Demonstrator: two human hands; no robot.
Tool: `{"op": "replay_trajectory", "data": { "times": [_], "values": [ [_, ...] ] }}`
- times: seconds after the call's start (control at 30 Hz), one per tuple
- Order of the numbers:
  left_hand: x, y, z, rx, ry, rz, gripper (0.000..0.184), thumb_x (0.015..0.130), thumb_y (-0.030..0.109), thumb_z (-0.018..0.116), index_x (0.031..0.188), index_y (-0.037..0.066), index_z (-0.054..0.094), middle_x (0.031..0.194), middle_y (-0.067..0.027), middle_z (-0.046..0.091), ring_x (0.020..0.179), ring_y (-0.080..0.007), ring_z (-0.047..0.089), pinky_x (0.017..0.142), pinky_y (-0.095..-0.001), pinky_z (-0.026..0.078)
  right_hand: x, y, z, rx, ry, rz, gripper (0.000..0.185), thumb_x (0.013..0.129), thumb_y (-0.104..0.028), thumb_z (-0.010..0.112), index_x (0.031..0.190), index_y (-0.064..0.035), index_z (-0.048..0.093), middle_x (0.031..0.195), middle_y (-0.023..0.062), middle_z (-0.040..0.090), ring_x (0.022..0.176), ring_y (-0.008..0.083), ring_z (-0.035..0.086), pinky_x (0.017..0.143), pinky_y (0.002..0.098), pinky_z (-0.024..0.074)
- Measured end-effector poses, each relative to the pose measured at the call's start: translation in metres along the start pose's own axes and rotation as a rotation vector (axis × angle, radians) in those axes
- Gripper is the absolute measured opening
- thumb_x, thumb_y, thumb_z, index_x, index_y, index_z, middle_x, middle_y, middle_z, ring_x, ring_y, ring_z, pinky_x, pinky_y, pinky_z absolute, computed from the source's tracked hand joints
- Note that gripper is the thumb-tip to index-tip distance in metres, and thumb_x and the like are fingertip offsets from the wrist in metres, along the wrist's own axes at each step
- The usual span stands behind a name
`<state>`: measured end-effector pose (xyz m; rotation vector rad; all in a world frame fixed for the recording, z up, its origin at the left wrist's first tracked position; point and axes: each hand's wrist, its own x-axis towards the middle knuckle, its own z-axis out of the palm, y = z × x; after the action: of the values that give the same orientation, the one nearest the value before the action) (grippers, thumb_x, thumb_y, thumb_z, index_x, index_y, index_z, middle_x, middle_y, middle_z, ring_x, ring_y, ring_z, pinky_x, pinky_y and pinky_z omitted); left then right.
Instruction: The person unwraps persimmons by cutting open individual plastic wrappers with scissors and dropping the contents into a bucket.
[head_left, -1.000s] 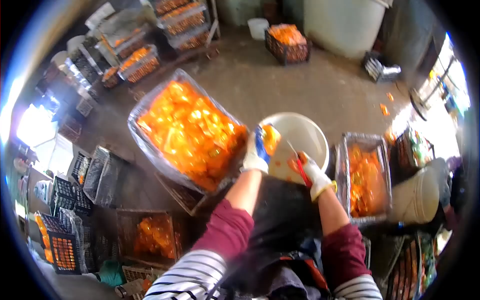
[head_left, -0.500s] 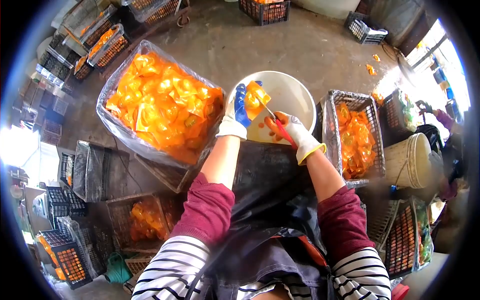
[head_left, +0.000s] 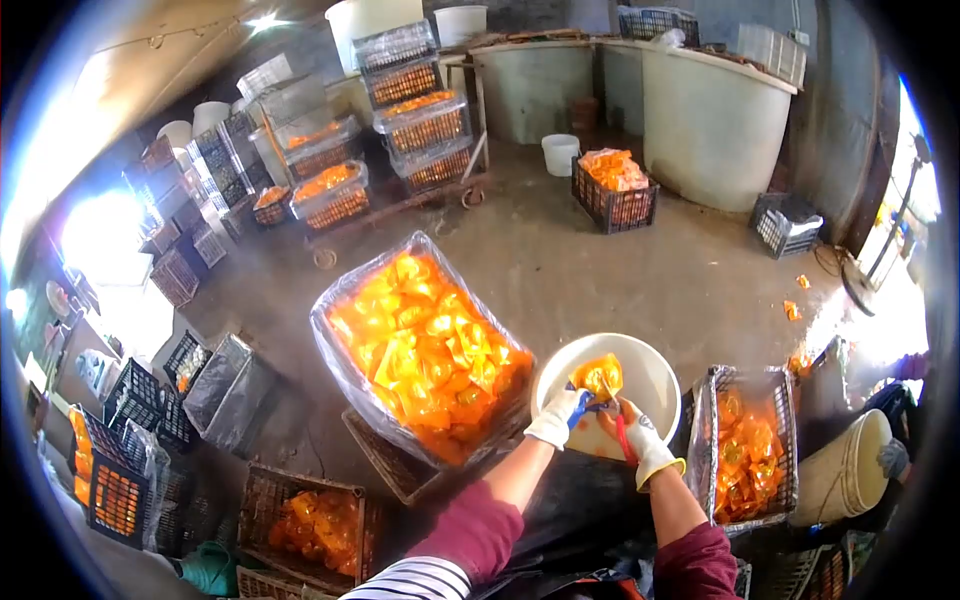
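My left hand [head_left: 563, 415], in a white and blue glove, is closed on a shiny orange plastic packet [head_left: 600, 374] over a white bucket [head_left: 668, 372]. In my right hand [head_left: 645, 437], gloved in white with bare-looking or stained fingertips, is a red-handled blade tool [head_left: 627, 440]. Its metal tip is close to the packet's lower edge; whether it is a knife or scissors I cannot tell. Orange bits and some liquid lie in the bucket. Left of it, a plastic-lined crate [head_left: 352, 388] is heaped with orange packets [head_left: 435, 345].
To the right stand a black crate [head_left: 790, 425] of orange packets and a cream bucket [head_left: 850, 465], with another person's gloved hand [head_left: 893, 458] beside it. A brown crate [head_left: 262, 500] is at lower left. Farther back are a loaded trolley [head_left: 385, 205] and large vats [head_left: 715, 130].
My view has tilted up and to the left, so the back of the room shows. Both hands still hold the packet and the red-handled tool over the bucket.
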<state>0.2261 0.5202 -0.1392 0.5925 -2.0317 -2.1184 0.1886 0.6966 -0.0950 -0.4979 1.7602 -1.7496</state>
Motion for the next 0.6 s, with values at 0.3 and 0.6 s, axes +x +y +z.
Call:
{"op": "replay_trajectory", "data": {
  "times": [0.3,0.6],
  "values": [
    [-0.006,-0.003,0.000,0.176,0.099,-0.029,0.043,0.090,0.035,0.054,0.113,-0.001,0.059,0.087,-0.0113,0.065,0.071,-0.0232,0.065,0.054,-0.0315,0.053,-0.028,-0.043,0.008,0.044,0.008,0.241,0.029,0.090,-0.026,0.063,0.107,-0.0035,0.059,0.083,0.0065,0.062,0.067,0.0149,0.062,0.057,0.0243,0.0488],
    [0.005,-0.022,0.005,0.211,0.188,-0.103,0.038,0.090,0.031,0.051,0.106,-0.001,0.062,0.078,-0.0141,0.067,0.066,-0.0253,0.067,0.052,-0.0342,0.052,-0.028,-0.044,0.009,-0.050,-0.005,0.272,0.030,0.089,-0.028,0.064,0.106,-0.0040,0.060,0.081,0.0055,0.062,0.063,0.0152,0.060,0.053,0.0256,0.0468]
  ]
}}
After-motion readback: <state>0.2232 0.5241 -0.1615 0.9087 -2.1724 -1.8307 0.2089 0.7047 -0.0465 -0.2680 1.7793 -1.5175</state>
